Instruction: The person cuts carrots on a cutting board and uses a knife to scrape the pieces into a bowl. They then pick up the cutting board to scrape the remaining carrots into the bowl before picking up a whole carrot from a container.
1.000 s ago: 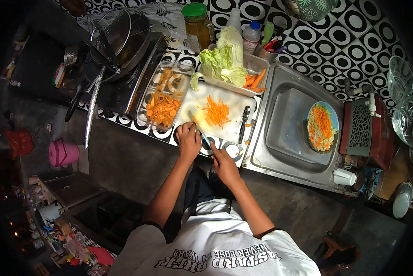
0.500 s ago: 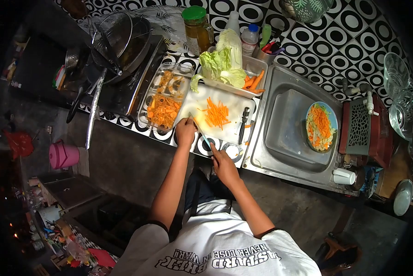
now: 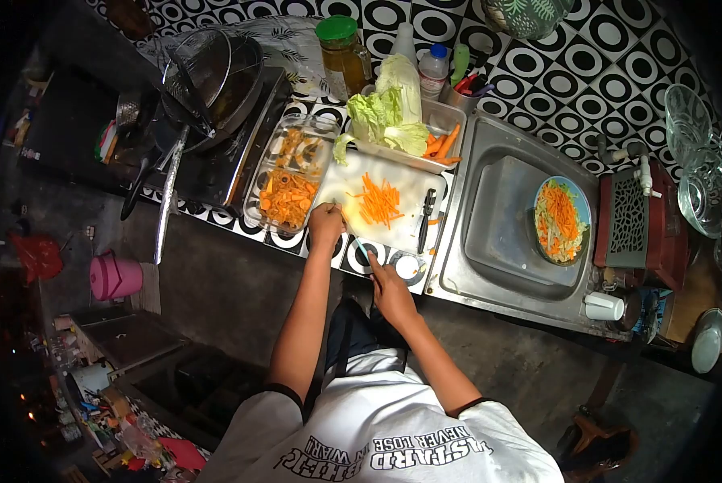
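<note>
My right hand [image 3: 391, 291] is closed round the handle of a knife [image 3: 362, 246], whose blade points to the front left of the white cutting board [image 3: 405, 167]. At that corner my left hand [image 3: 326, 226] has its fingers pinched together, with a bit of orange carrot [image 3: 344, 213] showing beside the fingertips. Most of that piece is hidden by the fingers. A pile of carrot strips [image 3: 378, 200] lies mid-board. On the board's right side rests a black-handled peeler [image 3: 427, 221]. Left of the board stands a clear divided container [image 3: 286, 199] with orange peelings and pieces.
Behind the board, a plastic tub [image 3: 440, 163] holds cabbage [image 3: 393, 113] and whole carrots [image 3: 444, 145]. A plate of shredded vegetables [image 3: 560, 221] sits in the sink [image 3: 489, 278] at right. At left, a wok [image 3: 236, 88] stands on the stove. A green-lidded jar [image 3: 343, 60] is at the back.
Both hands stay in nearly the same place at the board's front left, with the knife still in the right. The whole view has shifted slightly.
</note>
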The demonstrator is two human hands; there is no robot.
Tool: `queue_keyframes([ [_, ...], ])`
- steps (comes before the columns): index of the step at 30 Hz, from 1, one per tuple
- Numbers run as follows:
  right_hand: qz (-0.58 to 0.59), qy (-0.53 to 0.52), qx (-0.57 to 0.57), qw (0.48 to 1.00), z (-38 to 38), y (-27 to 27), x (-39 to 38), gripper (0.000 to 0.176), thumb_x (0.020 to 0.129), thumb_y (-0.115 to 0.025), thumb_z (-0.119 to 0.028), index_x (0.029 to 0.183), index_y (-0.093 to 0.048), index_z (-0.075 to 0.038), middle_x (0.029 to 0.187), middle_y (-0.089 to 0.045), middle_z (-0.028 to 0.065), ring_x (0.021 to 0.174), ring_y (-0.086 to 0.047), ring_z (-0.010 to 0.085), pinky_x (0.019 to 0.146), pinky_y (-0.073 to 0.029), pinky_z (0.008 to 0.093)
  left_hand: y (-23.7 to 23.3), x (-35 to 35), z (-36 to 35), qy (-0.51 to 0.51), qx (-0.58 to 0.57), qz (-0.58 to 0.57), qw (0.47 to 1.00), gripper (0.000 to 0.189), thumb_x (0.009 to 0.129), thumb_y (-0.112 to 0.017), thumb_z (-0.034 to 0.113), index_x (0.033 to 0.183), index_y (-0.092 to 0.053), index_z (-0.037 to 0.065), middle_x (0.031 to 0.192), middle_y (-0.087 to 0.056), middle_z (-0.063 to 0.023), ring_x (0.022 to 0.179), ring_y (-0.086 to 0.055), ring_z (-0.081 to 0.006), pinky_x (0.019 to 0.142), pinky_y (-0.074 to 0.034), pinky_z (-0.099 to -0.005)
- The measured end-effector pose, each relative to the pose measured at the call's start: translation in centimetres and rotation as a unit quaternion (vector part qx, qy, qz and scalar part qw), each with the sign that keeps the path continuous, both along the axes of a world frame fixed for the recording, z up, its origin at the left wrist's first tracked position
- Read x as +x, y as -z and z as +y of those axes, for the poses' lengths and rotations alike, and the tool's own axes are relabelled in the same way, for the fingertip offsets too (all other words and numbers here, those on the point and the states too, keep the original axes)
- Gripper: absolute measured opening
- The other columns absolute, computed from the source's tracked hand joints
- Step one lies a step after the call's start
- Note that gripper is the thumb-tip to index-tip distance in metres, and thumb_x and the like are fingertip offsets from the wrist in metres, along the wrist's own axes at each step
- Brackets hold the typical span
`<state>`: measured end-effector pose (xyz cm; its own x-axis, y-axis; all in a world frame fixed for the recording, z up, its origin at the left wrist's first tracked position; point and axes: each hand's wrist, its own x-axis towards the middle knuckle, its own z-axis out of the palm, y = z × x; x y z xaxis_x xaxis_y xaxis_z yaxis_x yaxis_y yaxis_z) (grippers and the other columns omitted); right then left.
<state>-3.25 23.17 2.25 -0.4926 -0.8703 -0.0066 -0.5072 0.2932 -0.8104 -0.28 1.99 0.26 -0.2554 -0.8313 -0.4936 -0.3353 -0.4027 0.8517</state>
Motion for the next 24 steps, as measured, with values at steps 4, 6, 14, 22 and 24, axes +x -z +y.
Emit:
queue_keyframes([
  [4,-0.043,-0.002,0.029,0.999,-0.3,-0.5,0.2,0.053,0.092,-0.052,-0.002,0.144,-0.041,-0.006,0.088,-0.055,0.0224,0.081,-0.058,0.0394,0.076,-0.047,0.0460,0.6,0.0,-0.7,0.000,0.017,-0.005,1.000,0.023,0.093,-0.062,0.016,0.087,-0.066,-0.006,0.066,-0.063,-0.0088,0.050,-0.056,-0.0134,0.048,-0.049,-0.0264],
  [6,-0.043,-0.002,0.041,0.998,-0.4,-0.5,0.3,0.052,0.093,-0.051,-0.003,0.144,-0.041,-0.006,0.090,-0.056,0.0230,0.083,-0.058,0.0407,0.077,-0.047,0.0468,0.6,0.1,-1.1,0.033,0.046,-0.018,0.998,0.021,0.095,-0.062,0.016,0.090,-0.063,-0.004,0.074,-0.063,-0.0083,0.057,-0.060,-0.0133,0.052,-0.054,-0.0257],
  [14,-0.042,-0.011,0.068,0.997,-0.7,-0.8,0.3,0.072,0.084,-0.051,0.010,0.150,-0.033,-0.010,0.089,-0.057,0.0201,0.082,-0.058,0.0370,0.079,-0.048,0.0437,0.7,-0.2,-1.3,0.030,0.048,-0.036,0.998,0.026,0.094,-0.063,0.016,0.080,-0.062,-0.006,0.068,-0.063,-0.0093,0.053,-0.059,-0.0141,0.051,-0.053,-0.0259],
  [22,-0.054,-0.016,0.080,0.995,-0.6,-0.8,0.2,0.074,0.083,-0.051,0.010,0.151,-0.031,-0.011,0.091,-0.056,0.0206,0.083,-0.058,0.0377,0.079,-0.047,0.0438,0.8,-0.3,-1.5,0.031,0.059,-0.042,0.997,0.027,0.094,-0.063,0.016,0.079,-0.063,-0.006,0.069,-0.064,-0.0104,0.054,-0.060,-0.0148,0.051,-0.053,-0.0262],
  [24,-0.049,-0.013,0.090,0.995,-0.6,-0.9,0.3,0.073,0.084,-0.050,0.009,0.151,-0.030,-0.013,0.092,-0.056,0.0214,0.084,-0.058,0.0390,0.079,-0.047,0.0446,1.0,-0.3,-1.5,0.020,0.068,-0.041,0.997,0.026,0.095,-0.063,0.017,0.084,-0.063,-0.006,0.072,-0.065,-0.0113,0.057,-0.062,-0.0157,0.054,-0.055,-0.0267],
])
